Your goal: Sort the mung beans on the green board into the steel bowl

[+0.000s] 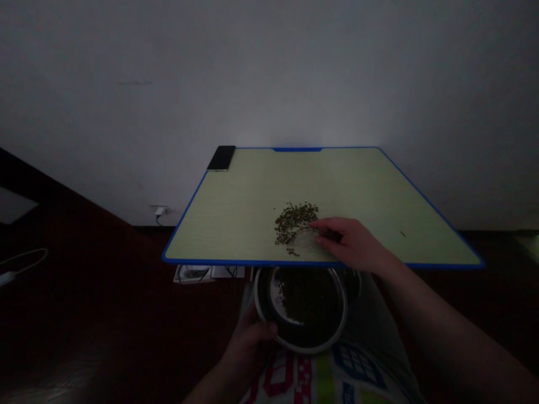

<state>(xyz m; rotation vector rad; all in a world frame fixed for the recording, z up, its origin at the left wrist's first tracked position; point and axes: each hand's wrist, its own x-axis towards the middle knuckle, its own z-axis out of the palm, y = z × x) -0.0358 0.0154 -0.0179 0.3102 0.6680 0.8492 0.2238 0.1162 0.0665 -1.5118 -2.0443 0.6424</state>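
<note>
A loose pile of small brownish-green grains (297, 216) lies near the front of the pale tabletop (337, 179). My right hand (347, 241) pinches a clear plastic protractor (305, 240), whose curved edge touches the near right side of the pile. Below the table's front edge, a round metal bowl (314, 349) holds a dark mass of similar grains, with some bare shiny bottom showing at the left. My left hand (255, 336) grips the bowl's left rim, thumb over the edge and the other fingers mostly hidden.
A black phone (222, 158) lies at the table's far left corner. One thin brown sliver (402, 233) rests on the right side. Behind the table stands a plain wall (295, 73) with a plugged-in charger (160, 211). White boxes (196, 274) with cables sit underneath.
</note>
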